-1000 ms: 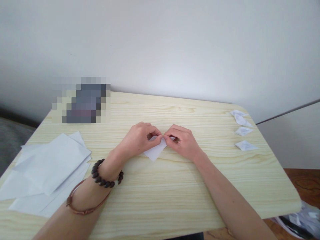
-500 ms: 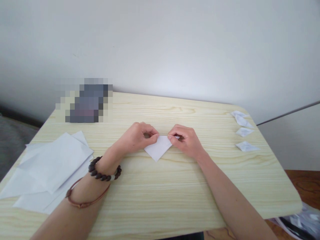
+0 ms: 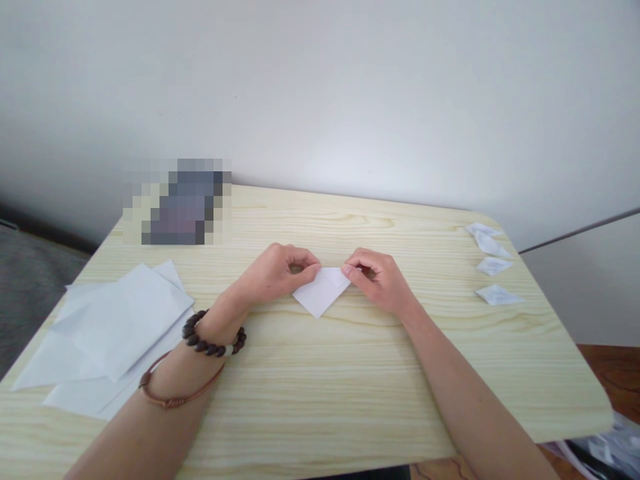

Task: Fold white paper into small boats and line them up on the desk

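Between hands (image 3: 274, 275) (image 3: 381, 281), folded paper (image 3: 321, 292), tableside bag (image 3: 613, 450), contents unclear

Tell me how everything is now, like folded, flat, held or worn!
Held paper: folded, pinched at its far edge
Left hand: fingers pinching its left side
Right hand: fingers pinching its right side
Paper sheets: loosely piled, overlapping
Small paper pieces: folded
Beaded bracelet: worn
Cord bracelet: worn
Dark object: blurred, can't tell
Clear plastic: crinkled, partly cut off

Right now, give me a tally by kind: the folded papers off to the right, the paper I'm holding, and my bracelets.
Folded papers: 4
Held paper, pinched by left hand and right hand: 1
Bracelets: 2
Total: 7
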A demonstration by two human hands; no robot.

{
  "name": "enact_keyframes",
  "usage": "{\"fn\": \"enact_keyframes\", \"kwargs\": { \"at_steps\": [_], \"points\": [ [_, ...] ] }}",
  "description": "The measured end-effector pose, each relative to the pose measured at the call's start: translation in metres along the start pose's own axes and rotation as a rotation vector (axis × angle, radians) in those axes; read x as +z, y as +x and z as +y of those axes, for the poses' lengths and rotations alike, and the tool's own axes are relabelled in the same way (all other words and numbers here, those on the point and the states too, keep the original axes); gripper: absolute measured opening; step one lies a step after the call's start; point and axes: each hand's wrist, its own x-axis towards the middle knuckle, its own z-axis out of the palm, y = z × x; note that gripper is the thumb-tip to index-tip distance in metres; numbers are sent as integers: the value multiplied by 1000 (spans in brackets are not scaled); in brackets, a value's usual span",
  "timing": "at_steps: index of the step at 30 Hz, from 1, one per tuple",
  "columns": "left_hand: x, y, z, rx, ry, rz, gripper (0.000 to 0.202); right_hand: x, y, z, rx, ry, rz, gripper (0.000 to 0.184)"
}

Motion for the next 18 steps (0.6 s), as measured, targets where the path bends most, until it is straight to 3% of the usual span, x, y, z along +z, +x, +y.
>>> {"fn": "enact_keyframes", "kwargs": {
  "at_steps": [6, 13, 18],
  "points": [
    [1, 0, -8, 107, -118, 36, 21, 2, 0, 4, 6, -86, 28, 24],
    [1, 1, -7, 78, -65, 103, 20, 3, 1, 5, 19, -86, 71, 32],
    [-1, 0, -8, 103, -78, 58, 25, 2, 1, 4, 23, -66, 79, 35]
  ]
}}
